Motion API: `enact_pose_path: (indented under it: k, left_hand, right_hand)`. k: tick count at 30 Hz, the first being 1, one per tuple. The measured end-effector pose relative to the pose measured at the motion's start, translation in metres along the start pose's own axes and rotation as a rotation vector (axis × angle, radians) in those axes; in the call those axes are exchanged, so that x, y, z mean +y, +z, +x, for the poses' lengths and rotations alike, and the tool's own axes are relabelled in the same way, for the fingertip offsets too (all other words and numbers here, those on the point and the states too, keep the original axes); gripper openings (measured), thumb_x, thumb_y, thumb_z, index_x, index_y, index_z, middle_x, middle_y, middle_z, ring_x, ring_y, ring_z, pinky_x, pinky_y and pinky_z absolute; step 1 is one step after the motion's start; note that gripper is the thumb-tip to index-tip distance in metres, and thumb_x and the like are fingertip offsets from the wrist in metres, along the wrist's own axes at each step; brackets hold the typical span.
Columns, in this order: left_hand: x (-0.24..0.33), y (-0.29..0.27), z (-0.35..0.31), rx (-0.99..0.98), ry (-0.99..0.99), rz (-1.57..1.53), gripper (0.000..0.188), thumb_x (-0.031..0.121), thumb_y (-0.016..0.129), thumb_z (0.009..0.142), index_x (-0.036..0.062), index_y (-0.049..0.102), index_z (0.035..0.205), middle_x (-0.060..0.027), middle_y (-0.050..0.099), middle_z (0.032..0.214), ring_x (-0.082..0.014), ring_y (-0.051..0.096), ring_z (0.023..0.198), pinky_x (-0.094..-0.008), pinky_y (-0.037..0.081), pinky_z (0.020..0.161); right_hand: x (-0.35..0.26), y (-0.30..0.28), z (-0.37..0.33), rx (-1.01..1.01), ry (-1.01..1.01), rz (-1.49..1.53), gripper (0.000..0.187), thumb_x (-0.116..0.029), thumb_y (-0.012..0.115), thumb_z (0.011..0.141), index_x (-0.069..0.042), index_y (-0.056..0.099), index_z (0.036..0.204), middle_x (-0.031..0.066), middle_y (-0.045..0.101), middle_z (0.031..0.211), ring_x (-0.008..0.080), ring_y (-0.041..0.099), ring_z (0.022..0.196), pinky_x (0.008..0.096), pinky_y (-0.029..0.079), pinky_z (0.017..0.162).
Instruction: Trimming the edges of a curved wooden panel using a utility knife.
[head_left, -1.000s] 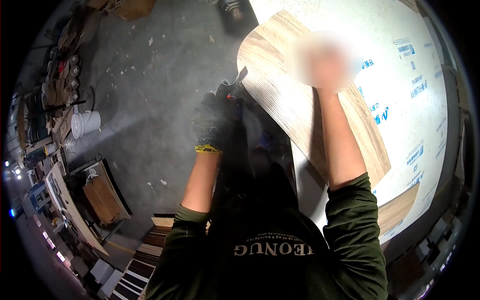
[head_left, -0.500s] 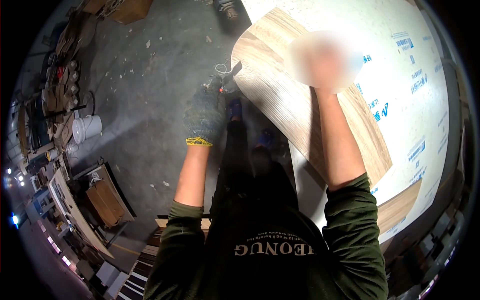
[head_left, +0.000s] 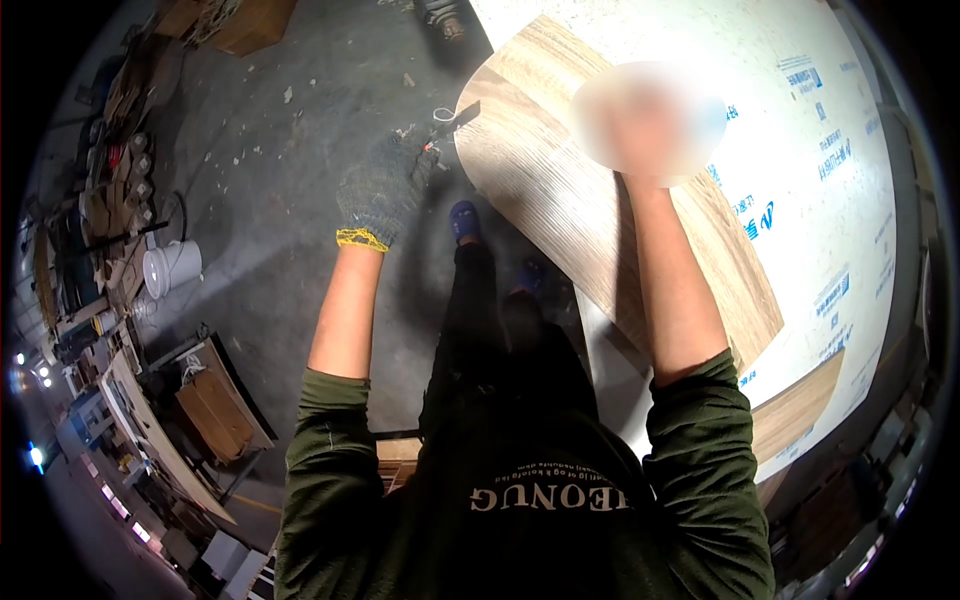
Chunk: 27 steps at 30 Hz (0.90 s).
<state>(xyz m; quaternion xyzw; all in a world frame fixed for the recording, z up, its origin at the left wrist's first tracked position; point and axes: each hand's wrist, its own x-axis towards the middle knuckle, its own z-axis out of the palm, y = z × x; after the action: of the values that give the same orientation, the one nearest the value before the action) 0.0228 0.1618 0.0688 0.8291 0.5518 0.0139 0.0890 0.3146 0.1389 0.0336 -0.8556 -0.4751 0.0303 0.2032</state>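
A wood-grain panel (head_left: pixel 540 160) with a rounded far-left end lies on the white table. My left hand (head_left: pixel 382 190), in a dark grey knit glove with a yellow cuff, is closed around a hand tool with a flat dark blade (head_left: pixel 466 114); its handle is mostly hidden, with a red spot showing. That blade meets the panel's curved left edge. Beside it hangs a thin white curl (head_left: pixel 443 115). Over the panel, my right hand (head_left: pixel 645 130) is covered by a blurred patch, so its fingers cannot be made out.
Printed white sheeting covers the table (head_left: pixel 790 190). Another wood-grain piece (head_left: pixel 800 405) lies at its near right. On the grey floor to the left stand a white bucket (head_left: pixel 172 267) and leaning boards with brown cardboard (head_left: pixel 215 410). A person's foot (head_left: pixel 452 25) shows at the top.
My left hand has moved up and to the left with the tool, its blade shifting farther along the panel's curved edge. My right arm stays nearly where it was.
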Motion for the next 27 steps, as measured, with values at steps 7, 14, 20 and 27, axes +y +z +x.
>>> enact_pose_path:
  k: [7,14,20,27]
  left_hand:
    - [-0.02,0.006,0.044,0.067,0.118,-0.006,0.034,0.039,0.052,0.094,0.02,0.061,0.12,-0.0109,0.062,0.118,-0.0318,0.061,0.102,-0.0428,0.051,0.083]
    - [-0.017,-0.004,0.046,0.011,0.215,-0.097,0.034,0.033,0.055,0.092,0.0154,0.061,0.121,-0.0134,0.064,0.109,-0.0329,0.062,0.096,-0.0441,0.05,0.081]
    - [-0.001,-0.012,-0.054,-0.15,0.11,-0.073,0.038,0.03,0.056,0.091,0.0168,0.057,0.126,-0.0165,0.063,0.099,-0.0357,0.062,0.089,-0.0466,0.05,0.074]
    - [-0.007,-0.012,-0.035,-0.094,0.189,-0.087,0.038,0.028,0.058,0.089,0.0171,0.057,0.125,-0.0155,0.062,0.092,-0.037,0.062,0.082,-0.0478,0.05,0.069]
  right_hand:
    - [-0.004,-0.003,0.001,-0.028,0.02,0.012,0.069,-0.057,0.069,0.073,-0.013,0.061,0.125,0.0114,0.055,0.116,0.0256,0.046,0.113,0.043,0.029,0.103]
    - [0.0,-0.004,-0.008,-0.007,-0.002,0.0,0.066,-0.056,0.07,0.071,-0.013,0.063,0.122,0.0105,0.055,0.114,0.0262,0.047,0.11,0.0422,0.03,0.103]
    - [0.01,-0.027,-0.07,-0.086,-0.082,0.097,0.054,-0.048,0.077,0.069,-0.018,0.066,0.113,0.0044,0.055,0.103,0.0229,0.049,0.103,0.0395,0.033,0.097]
    - [0.01,-0.029,-0.075,-0.088,-0.105,0.114,0.053,-0.047,0.079,0.068,-0.018,0.067,0.111,0.0024,0.055,0.1,0.0214,0.049,0.099,0.0387,0.033,0.096]
